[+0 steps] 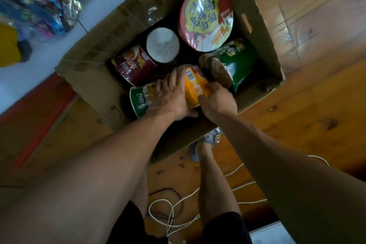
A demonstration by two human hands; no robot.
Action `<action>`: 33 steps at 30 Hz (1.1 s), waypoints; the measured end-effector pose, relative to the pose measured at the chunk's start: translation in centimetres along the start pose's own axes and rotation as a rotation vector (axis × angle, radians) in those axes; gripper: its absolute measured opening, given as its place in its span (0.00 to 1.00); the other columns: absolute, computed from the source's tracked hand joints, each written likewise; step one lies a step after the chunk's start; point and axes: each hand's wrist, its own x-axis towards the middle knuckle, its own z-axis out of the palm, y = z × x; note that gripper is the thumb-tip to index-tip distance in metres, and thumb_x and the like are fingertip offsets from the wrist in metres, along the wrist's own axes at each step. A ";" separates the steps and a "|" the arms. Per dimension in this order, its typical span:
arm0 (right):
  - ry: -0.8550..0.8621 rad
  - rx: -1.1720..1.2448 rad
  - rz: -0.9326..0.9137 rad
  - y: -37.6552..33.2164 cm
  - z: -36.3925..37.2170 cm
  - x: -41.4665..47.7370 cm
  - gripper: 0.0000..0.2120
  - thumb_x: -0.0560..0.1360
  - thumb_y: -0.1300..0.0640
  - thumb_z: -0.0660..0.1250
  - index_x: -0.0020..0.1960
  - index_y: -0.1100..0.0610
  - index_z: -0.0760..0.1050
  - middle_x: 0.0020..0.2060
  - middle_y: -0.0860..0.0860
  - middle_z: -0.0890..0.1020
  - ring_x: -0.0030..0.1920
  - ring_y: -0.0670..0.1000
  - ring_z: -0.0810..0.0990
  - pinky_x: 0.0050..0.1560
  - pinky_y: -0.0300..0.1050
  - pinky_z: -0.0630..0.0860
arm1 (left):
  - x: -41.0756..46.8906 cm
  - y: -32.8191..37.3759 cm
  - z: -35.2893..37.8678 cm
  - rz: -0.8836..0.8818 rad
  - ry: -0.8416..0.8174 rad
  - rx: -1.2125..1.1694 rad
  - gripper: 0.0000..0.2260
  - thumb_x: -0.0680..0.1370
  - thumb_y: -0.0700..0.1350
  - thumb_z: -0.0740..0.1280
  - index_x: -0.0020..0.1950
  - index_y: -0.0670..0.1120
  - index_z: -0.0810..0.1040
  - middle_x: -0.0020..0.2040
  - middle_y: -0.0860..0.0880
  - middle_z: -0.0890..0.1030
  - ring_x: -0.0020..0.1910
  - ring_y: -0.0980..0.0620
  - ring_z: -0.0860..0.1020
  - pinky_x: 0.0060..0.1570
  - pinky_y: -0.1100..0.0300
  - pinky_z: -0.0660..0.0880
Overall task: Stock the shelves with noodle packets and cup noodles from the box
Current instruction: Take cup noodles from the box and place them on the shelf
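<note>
Orange cup [195,87]: lying inside the cardboard box [89,77] by its near wall, between both hands.
Left hand [170,96]: curling around the cup's left side.
Right hand [217,102]: gripping the cup's right side, fingers curling.

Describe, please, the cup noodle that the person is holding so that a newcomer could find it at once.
Start at the open cardboard box on the wooden floor. At its near edge the left hand and right hand grip the orange cup, lying on its side. Its orange wall and white barcode patch set it apart from the green cup and green bowl flanking it.
</note>
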 end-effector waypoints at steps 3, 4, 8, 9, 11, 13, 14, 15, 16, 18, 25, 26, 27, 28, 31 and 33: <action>0.014 0.024 -0.020 0.1 -0.1 0.3 0.25 0.77 0.50 0.61 0.74 0.51 0.66 0.66 0.56 0.75 0.63 0.59 0.74 0.60 0.49 0.71 | 0.4 -0.1 0.1 0.018 0.087 -0.039 0.58 0.66 0.57 0.79 0.80 0.49 0.40 0.79 0.45 0.51 0.78 0.41 0.52 0.75 0.46 0.50; 0.024 0.044 -0.034 0.1 -0.2 0.2 0.24 0.78 0.49 0.60 0.74 0.51 0.67 0.66 0.55 0.75 0.63 0.59 0.74 0.61 0.49 0.71 | 0.4 -0.3 0.0 0.008 0.092 -0.085 0.57 0.66 0.57 0.79 0.80 0.50 0.42 0.79 0.45 0.52 0.78 0.41 0.53 0.75 0.45 0.52; 0.105 0.160 -0.158 -0.1 -0.9 -0.7 0.19 0.82 0.48 0.57 0.71 0.51 0.70 0.66 0.54 0.76 0.65 0.56 0.73 0.64 0.48 0.71 | -0.3 -1.3 -1.8 -0.067 0.053 -0.281 0.51 0.68 0.59 0.76 0.80 0.55 0.45 0.79 0.49 0.52 0.77 0.43 0.53 0.73 0.39 0.57; 0.133 0.176 -0.192 -0.4 -1.2 -1.0 0.19 0.82 0.48 0.57 0.71 0.52 0.70 0.67 0.54 0.75 0.67 0.55 0.72 0.65 0.49 0.70 | -0.7 -1.6 -2.5 -0.070 0.043 -0.325 0.49 0.69 0.60 0.75 0.80 0.57 0.46 0.79 0.50 0.52 0.77 0.44 0.53 0.72 0.38 0.58; 0.177 0.209 -0.245 -1.0 -1.6 -1.7 0.21 0.82 0.47 0.59 0.73 0.52 0.68 0.70 0.53 0.72 0.69 0.54 0.70 0.69 0.52 0.68 | -1.5 -2.1 -3.9 -0.065 0.033 -0.419 0.45 0.72 0.60 0.72 0.80 0.59 0.48 0.80 0.52 0.52 0.78 0.45 0.53 0.73 0.39 0.59; 0.201 0.235 -0.263 -1.8 -2.1 -2.7 0.24 0.81 0.45 0.61 0.75 0.50 0.65 0.71 0.51 0.70 0.70 0.53 0.68 0.69 0.53 0.68 | -2.4 -2.3 -5.3 -0.047 0.054 -0.507 0.41 0.73 0.60 0.71 0.80 0.60 0.51 0.80 0.52 0.52 0.78 0.45 0.54 0.73 0.41 0.60; 0.208 0.249 -0.250 -2.2 -2.4 -3.2 0.26 0.80 0.44 0.62 0.75 0.50 0.64 0.71 0.51 0.70 0.70 0.53 0.69 0.69 0.53 0.69 | -3.0 -2.4 -6.2 -0.038 0.072 -0.567 0.39 0.74 0.59 0.71 0.79 0.61 0.53 0.80 0.52 0.55 0.77 0.46 0.57 0.73 0.42 0.61; 0.208 0.269 -0.230 -2.5 -2.8 -3.7 0.27 0.79 0.43 0.63 0.75 0.51 0.64 0.71 0.51 0.71 0.69 0.52 0.70 0.68 0.51 0.70 | -3.6 -2.5 -7.0 -0.038 0.084 -0.641 0.38 0.74 0.58 0.71 0.79 0.61 0.55 0.79 0.51 0.58 0.76 0.46 0.60 0.72 0.44 0.63; 0.193 0.295 -0.210 -3.0 -3.2 -4.3 0.29 0.78 0.42 0.64 0.75 0.51 0.64 0.70 0.50 0.72 0.68 0.52 0.72 0.66 0.49 0.71 | -4.3 -2.6 -7.9 -0.045 0.093 -0.721 0.36 0.75 0.57 0.71 0.79 0.60 0.57 0.77 0.50 0.62 0.74 0.46 0.63 0.70 0.46 0.65; 0.142 0.359 -0.187 -3.9 -4.3 -6.0 0.31 0.77 0.41 0.65 0.76 0.49 0.62 0.68 0.50 0.74 0.64 0.52 0.75 0.64 0.49 0.73 | -5.8 -3.0 -9.4 -0.070 0.093 -0.853 0.33 0.76 0.56 0.70 0.78 0.61 0.60 0.73 0.50 0.68 0.70 0.47 0.68 0.67 0.51 0.67; 0.041 0.629 -0.153 -6.9 -6.9 -14.6 0.29 0.74 0.40 0.69 0.71 0.49 0.67 0.58 0.46 0.78 0.57 0.51 0.80 0.61 0.51 0.76 | -14.3 -3.9 -14.0 0.003 0.014 -1.137 0.30 0.60 0.64 0.69 0.59 0.54 0.81 0.58 0.47 0.83 0.59 0.46 0.80 0.58 0.49 0.78; 0.026 0.649 -0.149 -7.4 -7.0 -15.9 0.29 0.74 0.40 0.70 0.71 0.49 0.68 0.59 0.46 0.79 0.57 0.51 0.80 0.61 0.52 0.77 | -15.7 -4.1 -14.6 0.016 0.016 -1.146 0.28 0.61 0.63 0.69 0.59 0.53 0.81 0.57 0.47 0.83 0.59 0.46 0.80 0.59 0.48 0.77; 0.020 0.671 -0.154 -8.0 -7.0 -17.3 0.30 0.73 0.40 0.71 0.70 0.49 0.68 0.59 0.47 0.79 0.56 0.51 0.81 0.61 0.52 0.78 | -17.2 -4.5 -15.3 0.030 0.020 -1.144 0.26 0.63 0.62 0.69 0.58 0.52 0.81 0.56 0.48 0.84 0.58 0.46 0.80 0.58 0.49 0.76; 0.019 0.693 -0.158 -8.4 -7.0 -18.6 0.30 0.73 0.40 0.72 0.70 0.49 0.69 0.58 0.48 0.80 0.56 0.51 0.81 0.60 0.53 0.78 | -18.5 -4.9 -15.8 0.045 0.025 -1.147 0.22 0.66 0.60 0.68 0.56 0.52 0.81 0.53 0.49 0.84 0.55 0.47 0.81 0.55 0.52 0.77; 0.009 0.725 -0.192 -9.8 -7.0 -22.6 0.28 0.73 0.42 0.72 0.69 0.50 0.70 0.59 0.48 0.80 0.55 0.51 0.82 0.59 0.53 0.79 | -22.8 -5.9 -17.3 0.085 0.082 -1.197 0.15 0.69 0.57 0.64 0.50 0.52 0.81 0.43 0.55 0.85 0.46 0.55 0.81 0.45 0.58 0.76; 0.009 0.725 -0.221 -10.6 -6.9 -25.2 0.26 0.73 0.42 0.72 0.66 0.49 0.71 0.59 0.49 0.80 0.55 0.52 0.82 0.60 0.54 0.79 | -25.5 -6.6 -17.9 0.085 0.126 -1.240 0.14 0.70 0.57 0.64 0.50 0.52 0.82 0.43 0.55 0.85 0.48 0.53 0.82 0.47 0.56 0.77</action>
